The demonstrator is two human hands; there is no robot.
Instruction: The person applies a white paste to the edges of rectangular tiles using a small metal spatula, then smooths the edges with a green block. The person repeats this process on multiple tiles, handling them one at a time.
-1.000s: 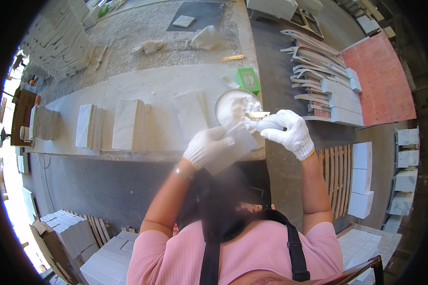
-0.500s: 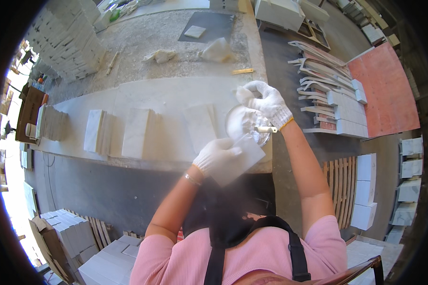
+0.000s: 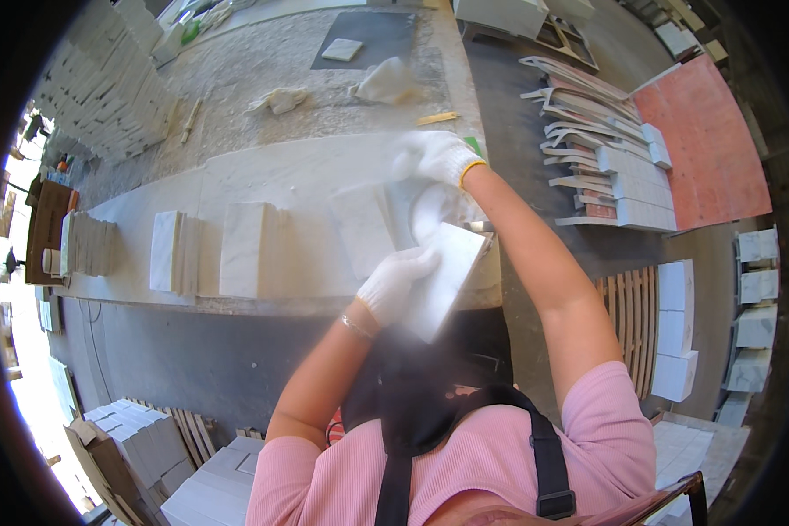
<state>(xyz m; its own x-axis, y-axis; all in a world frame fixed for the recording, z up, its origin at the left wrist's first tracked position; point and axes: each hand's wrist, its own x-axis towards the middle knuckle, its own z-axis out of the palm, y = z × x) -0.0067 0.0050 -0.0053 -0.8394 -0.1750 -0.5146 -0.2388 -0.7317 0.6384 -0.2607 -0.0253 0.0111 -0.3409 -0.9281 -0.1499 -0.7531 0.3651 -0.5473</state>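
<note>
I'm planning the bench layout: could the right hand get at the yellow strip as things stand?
Probably yes: the right hand is close to the yellow strip, with nothing visible between them, though blur hides whether it is free.

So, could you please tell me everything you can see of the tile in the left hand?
The tile is a flat, thin, oblong slab, white with faint grey shading, and looks like polished stone, perhaps marble. It is tilted, its far end leaning toward the right, with a slim side edge showing. The gloved left hand grips it from the left, covering part of its face. It is at the near edge of the bench. Haze blurs its lower left part.
</note>
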